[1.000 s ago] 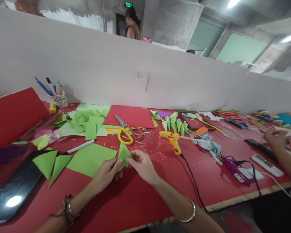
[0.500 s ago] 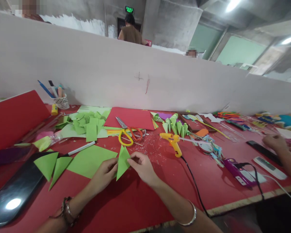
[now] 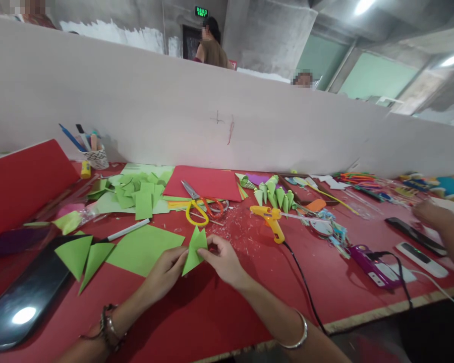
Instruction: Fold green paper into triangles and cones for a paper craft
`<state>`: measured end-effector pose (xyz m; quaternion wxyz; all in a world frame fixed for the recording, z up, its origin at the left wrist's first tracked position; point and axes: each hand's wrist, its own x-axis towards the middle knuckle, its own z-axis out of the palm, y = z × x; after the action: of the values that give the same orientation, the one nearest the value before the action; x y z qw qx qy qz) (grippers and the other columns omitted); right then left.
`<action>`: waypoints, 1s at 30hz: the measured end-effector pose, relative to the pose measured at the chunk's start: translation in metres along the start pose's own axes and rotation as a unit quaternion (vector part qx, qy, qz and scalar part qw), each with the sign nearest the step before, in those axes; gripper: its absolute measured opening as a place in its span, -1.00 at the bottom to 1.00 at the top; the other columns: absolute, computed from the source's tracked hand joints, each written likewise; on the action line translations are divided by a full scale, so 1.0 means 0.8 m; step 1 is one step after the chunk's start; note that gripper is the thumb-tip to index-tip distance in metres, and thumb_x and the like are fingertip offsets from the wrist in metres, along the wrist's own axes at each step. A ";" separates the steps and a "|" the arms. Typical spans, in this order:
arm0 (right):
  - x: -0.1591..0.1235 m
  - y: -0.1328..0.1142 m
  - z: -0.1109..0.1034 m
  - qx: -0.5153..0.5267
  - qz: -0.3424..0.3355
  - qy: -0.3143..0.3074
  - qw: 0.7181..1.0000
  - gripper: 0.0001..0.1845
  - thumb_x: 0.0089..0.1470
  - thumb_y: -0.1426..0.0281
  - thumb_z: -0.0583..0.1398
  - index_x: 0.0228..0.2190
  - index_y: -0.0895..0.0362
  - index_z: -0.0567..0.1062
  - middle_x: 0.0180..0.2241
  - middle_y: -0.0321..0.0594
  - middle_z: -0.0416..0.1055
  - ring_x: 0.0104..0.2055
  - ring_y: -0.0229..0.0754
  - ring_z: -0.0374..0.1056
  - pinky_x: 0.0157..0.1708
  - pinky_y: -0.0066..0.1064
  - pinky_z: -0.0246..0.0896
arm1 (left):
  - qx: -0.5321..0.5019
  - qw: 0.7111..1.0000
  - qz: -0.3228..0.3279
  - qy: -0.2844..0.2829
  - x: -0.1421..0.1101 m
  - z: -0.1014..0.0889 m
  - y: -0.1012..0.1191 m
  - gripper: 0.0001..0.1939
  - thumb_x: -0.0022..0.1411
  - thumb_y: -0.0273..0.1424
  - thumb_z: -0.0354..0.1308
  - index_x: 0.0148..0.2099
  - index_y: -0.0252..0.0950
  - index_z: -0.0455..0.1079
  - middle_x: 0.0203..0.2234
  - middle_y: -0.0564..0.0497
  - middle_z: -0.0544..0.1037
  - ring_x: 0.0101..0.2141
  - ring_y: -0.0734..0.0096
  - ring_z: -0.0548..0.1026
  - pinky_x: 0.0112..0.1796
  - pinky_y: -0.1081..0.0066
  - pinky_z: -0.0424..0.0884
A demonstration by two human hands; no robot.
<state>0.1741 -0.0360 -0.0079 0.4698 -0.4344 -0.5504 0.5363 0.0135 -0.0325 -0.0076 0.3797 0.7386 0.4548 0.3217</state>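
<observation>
A folded piece of green paper (image 3: pixel 194 252) with a pointed lower end is held between both hands, just above the red table (image 3: pixel 196 322). My left hand (image 3: pixel 169 267) pinches its left edge. On the right edge, my right hand (image 3: pixel 224 258) grips it between thumb and fingers. Beyond the hands lie scissors (image 3: pixel 197 213) with yellow and red-orange handles. Left of my left hand is a flat green sheet (image 3: pixel 144 249), and two green paper cones (image 3: pixel 77 257) rest on a dark glossy object (image 3: pixel 26 297).
A yellow glue gun (image 3: pixel 270 219) with a black cord lies to the right, near a cluster of small green cones (image 3: pixel 274 195). Cut green pieces (image 3: pixel 136 191) and red paper (image 3: pixel 202 182) lie at the back. Another person's hand (image 3: pixel 435 217) is at far right, by a purple power strip (image 3: pixel 374 267).
The green paper has turned a little, and its right side now folds inward under my right fingers, showing two peaks on top. The person in the background has shifted slightly right.
</observation>
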 end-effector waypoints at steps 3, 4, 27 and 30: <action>-0.002 0.000 0.001 -0.002 -0.004 -0.008 1.000 -0.85 -0.09 0.33 0.16 -0.48 0.16 0.32 -0.51 -0.32 0.29 -0.45 -0.30 0.24 -0.43 -0.47 0.17 | 0.012 1.000 -0.004 0.006 0.000 -0.001 0.004 -0.60 0.17 -0.21 -0.18 -0.57 -0.30 0.26 -0.66 0.08 0.37 -0.55 0.45 0.30 -0.47 0.50 0.30; -0.003 0.000 0.001 -0.008 -0.008 -0.008 1.000 -0.86 -0.08 0.34 0.16 -0.47 0.15 0.32 -0.50 -0.32 0.29 -0.44 -0.30 0.24 -0.42 -0.47 0.17 | 0.006 1.000 -0.008 0.000 -0.001 -0.001 0.007 -0.60 0.17 -0.21 -0.18 -0.57 -0.30 0.26 -0.67 0.08 0.37 -0.56 0.45 0.31 -0.47 0.50 0.30; -0.006 -0.001 -0.003 -0.052 -0.026 -0.007 0.998 -0.85 -0.02 0.32 0.12 -0.49 0.14 0.27 -0.55 -0.37 0.22 -0.57 -0.37 0.17 -0.56 -0.52 0.14 | 0.078 0.997 -0.013 0.017 -0.006 -0.007 0.011 -0.47 0.24 -0.14 -0.30 -0.54 -0.31 0.30 -0.66 0.05 0.37 -0.57 0.45 0.29 -0.52 0.48 0.22; -0.004 0.000 -0.005 -0.052 -0.024 -0.003 0.998 -0.82 -0.02 0.30 0.12 -0.50 0.14 0.26 -0.56 -0.37 0.20 -0.57 -0.37 0.15 -0.57 -0.52 0.12 | 0.220 0.975 0.022 -0.032 -0.004 -0.020 0.017 -0.54 0.26 -0.22 -0.28 -0.52 -0.30 0.29 -0.65 0.06 0.35 -0.57 0.45 0.29 -0.50 0.47 0.15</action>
<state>0.1788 -0.0387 -0.0078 0.4579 -0.4433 -0.5894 0.4964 0.0047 -0.0353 0.0115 0.2154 0.8237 0.4859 0.1977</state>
